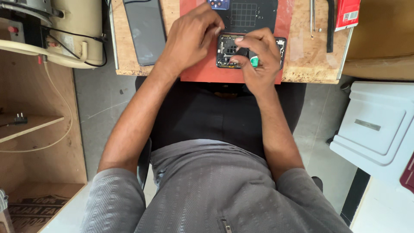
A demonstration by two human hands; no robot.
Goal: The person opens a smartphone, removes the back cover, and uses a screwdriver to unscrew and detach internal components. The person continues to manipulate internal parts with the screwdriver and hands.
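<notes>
Head view: opened phone on red mat, far on table. Back cover off, insides bare. Left hand rests on phone's left edge. Right hand pinches small green part. Work part done.

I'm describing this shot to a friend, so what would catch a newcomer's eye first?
Both hands meet over an opened phone on a red mat at the top centre: the left hand steadies its edge, the right hand pinches near a small green part. A dark phone panel lies to the left.
</notes>
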